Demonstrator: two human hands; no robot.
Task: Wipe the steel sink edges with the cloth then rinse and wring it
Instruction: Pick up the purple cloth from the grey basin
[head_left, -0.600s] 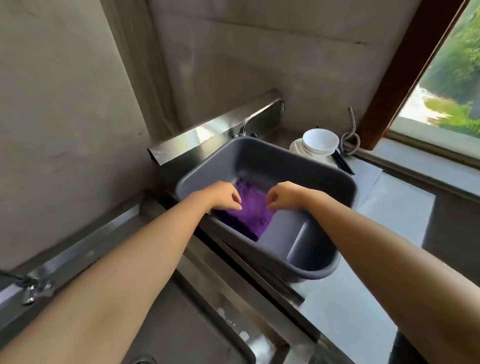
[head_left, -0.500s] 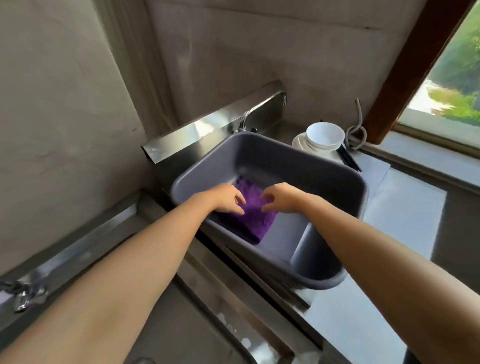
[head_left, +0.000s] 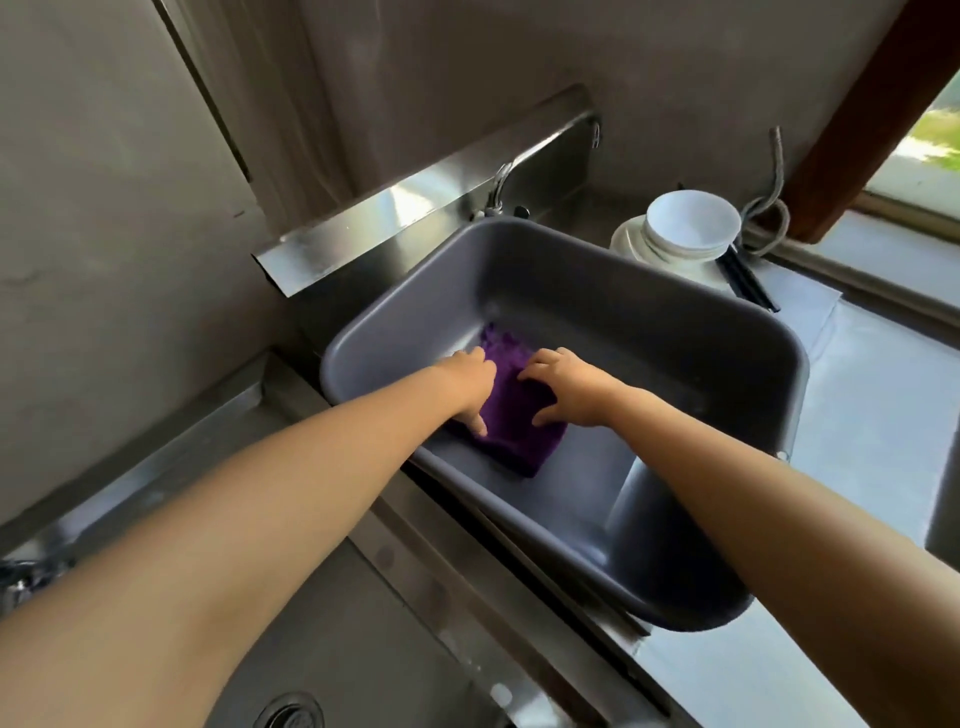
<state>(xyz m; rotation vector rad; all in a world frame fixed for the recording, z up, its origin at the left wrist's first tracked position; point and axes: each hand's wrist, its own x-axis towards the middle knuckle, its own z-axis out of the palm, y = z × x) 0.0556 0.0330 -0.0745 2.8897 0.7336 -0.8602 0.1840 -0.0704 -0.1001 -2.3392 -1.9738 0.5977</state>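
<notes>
While it lies in the grey tub (head_left: 623, 291), purple cloth (head_left: 514, 434) clutched by left grip (head_left: 467, 384), right grip (head_left: 569, 392)

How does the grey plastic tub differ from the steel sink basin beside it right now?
The grey plastic tub is matte and sits up on the counter edge; the steel sink basin is bare metal, sunk lower. The tub holds the purple cloth; the sink's visible part shows only a drain. Both are open-topped.

Purple cloth (head_left: 511, 421) — edges hidden under left hand (head_left: 467, 379) and right hand (head_left: 566, 387). Sink drain (head_left: 288, 711) — cut by bottom frame edge.
</notes>
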